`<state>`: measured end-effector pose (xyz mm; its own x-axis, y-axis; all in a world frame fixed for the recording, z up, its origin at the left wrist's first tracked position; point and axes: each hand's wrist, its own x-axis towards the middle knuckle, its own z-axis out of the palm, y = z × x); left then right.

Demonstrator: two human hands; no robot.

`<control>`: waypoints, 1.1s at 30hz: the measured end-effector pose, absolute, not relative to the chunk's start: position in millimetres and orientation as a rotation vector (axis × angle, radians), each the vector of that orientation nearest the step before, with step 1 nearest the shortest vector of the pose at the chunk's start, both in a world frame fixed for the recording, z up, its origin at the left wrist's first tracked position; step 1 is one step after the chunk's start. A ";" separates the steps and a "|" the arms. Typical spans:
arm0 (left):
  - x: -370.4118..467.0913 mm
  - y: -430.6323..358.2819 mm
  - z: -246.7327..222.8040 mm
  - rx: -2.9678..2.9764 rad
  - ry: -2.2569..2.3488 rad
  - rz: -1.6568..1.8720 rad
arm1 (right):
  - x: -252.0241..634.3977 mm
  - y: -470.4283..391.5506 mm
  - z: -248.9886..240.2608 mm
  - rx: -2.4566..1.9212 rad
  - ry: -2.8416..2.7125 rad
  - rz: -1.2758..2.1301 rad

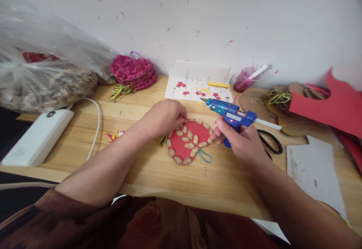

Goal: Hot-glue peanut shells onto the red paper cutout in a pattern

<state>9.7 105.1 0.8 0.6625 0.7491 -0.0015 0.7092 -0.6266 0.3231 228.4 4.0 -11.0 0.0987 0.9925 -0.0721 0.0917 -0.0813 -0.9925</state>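
Note:
My right hand [240, 139] grips a blue hot glue gun [232, 114], its nozzle pointing left above the table and a white glue stick [268, 124] sticking out of its back. A small red light glows on its side. Below lies a flat red heart-shaped piece [185, 151] with peanuts [190, 134] along its edge and in its middle. A teal loop [206, 155] is attached at its lower right. My left hand [166, 116] is over the heart's upper left edge, fingers bent and pressed together; what they pinch, if anything, is hidden.
Magenta-covered round pieces [133, 70] are stacked at the back, left of a paper sheet [172, 87] with red stars. A stained plastic cup [243, 79] stands by the wall. Scissors [273, 141] and red board [311, 106] are right; a white power bank [39, 136] and plastic bag [51, 79] left.

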 end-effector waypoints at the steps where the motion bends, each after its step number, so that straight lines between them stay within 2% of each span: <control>1: 9.8 105.1 0.5 2.588 1.169 0.193 | 228.1 4.1 -10.9 -1.379 -1.171 1.149; 33: 6.5 103.4 12.2 2.513 1.378 0.149 | 228.9 4.0 -13.9 -1.401 -1.190 1.113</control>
<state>6.5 103.4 12.2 0.5424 0.8392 -0.0394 0.8113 -0.5110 0.2839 228.9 4.0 -13.9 0.1111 0.9921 -0.0588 0.1244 -0.0726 -0.9896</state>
